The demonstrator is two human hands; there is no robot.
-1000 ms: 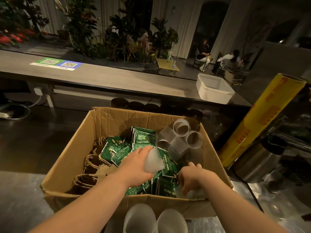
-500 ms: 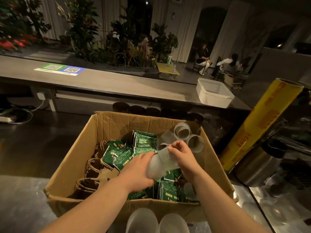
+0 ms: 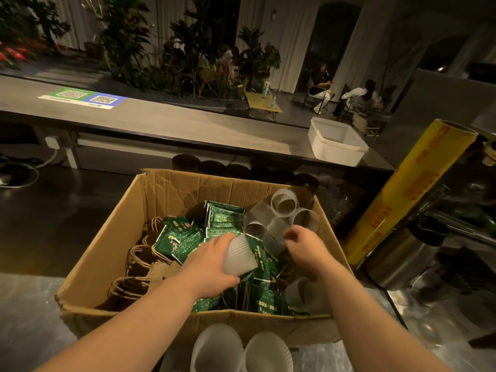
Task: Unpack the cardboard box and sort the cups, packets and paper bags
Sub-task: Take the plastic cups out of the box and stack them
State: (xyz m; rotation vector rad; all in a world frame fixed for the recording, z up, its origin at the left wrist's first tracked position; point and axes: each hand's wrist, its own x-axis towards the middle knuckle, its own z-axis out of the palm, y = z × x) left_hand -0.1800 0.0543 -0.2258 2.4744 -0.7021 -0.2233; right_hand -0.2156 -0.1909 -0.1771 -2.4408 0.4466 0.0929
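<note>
— What are we holding right now?

— Our left hand (image 3: 212,264) is gripping a ribbed plastic cup (image 3: 239,256), lying on its side. The fingers are wrapping over its top and the thumb is pressing from below, with the cup's base pointing away from the palm.

— And the other one?

— Our right hand (image 3: 306,248) is hovering to the right of that cup. Its fingers are loosely bent, with only a narrow gap and nothing in them.

— Where is everything sitting?

— Both hands are reaching into the cardboard box (image 3: 171,194). The green packets (image 3: 188,242) are lying under and just left of the left fingers. The paper bags (image 3: 137,259) are standing further left of them, against the box wall. The loose cups (image 3: 284,204) are piling up just beyond the right fingertips, in the far corner.

— Anything outside the box?

— Two cups (image 3: 217,347) are standing behind our wrists, just beside the near wall. A yellow roll (image 3: 408,189) is leaning well to the right of the right fingers, and a white tub (image 3: 335,140) is sitting far beyond them
</note>
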